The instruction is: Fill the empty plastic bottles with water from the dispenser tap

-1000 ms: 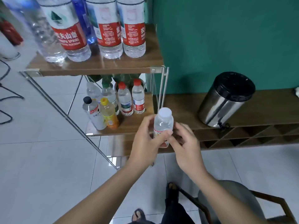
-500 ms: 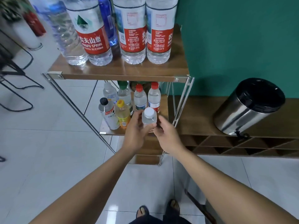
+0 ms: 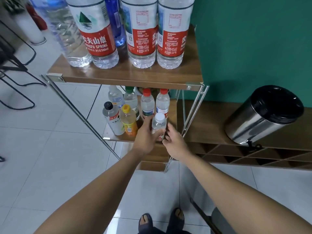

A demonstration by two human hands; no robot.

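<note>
Well, at the far left white floor tiles lie open beside the slanted metal leg of the rack. On the lower shelf, a black-capped bottle and an orange bottle stand near its front edge. The left hand curls round the small white-capped bottle, holding it upright above that shelf's right front corner. Just beside it, the right hand hangs with loose fingers, gripping nothing. Farther right, well apart, the steel dispenser sits on the low wooden bench.
</note>
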